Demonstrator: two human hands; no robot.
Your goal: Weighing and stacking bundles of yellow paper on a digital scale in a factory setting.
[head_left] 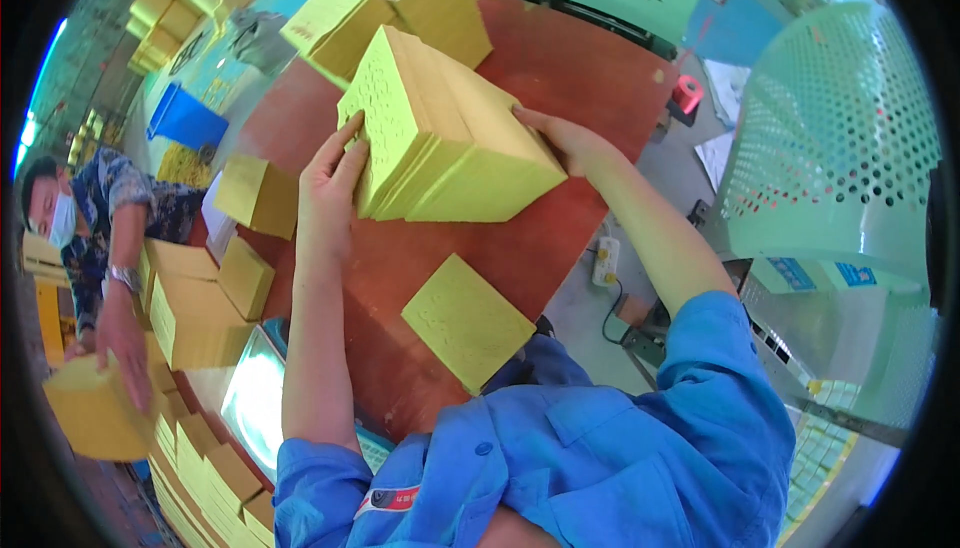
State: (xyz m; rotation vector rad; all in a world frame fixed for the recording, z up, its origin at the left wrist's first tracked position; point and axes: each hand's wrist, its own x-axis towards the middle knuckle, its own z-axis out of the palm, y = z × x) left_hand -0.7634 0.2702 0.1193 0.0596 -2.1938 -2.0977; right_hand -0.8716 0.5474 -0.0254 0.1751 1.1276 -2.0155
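Observation:
A thick stack of yellow paper sheets [450, 138] is between my two hands over the red-brown tabletop [330, 308]. My left hand [335, 168] presses on its left face, which bears raised marks, with the fingertips at the edge. Against the right side lies my right hand [565, 138], its fingers partly hidden by the stack. The sheets fan slightly apart along the near edge. Nearer my body rests a flat yellow sheet or thin pile [470, 318]. Just beyond the held stack stand more yellow paper stacks [425, 8].
At the left, a masked co-worker [110, 208] handles a yellow block [95, 408] beside more stacks [195, 318]. A blue bin [187, 118] stands farther back. Perforated pale-green guards [840, 138] curve along the right, near a power strip [606, 261] and a red roll [687, 94].

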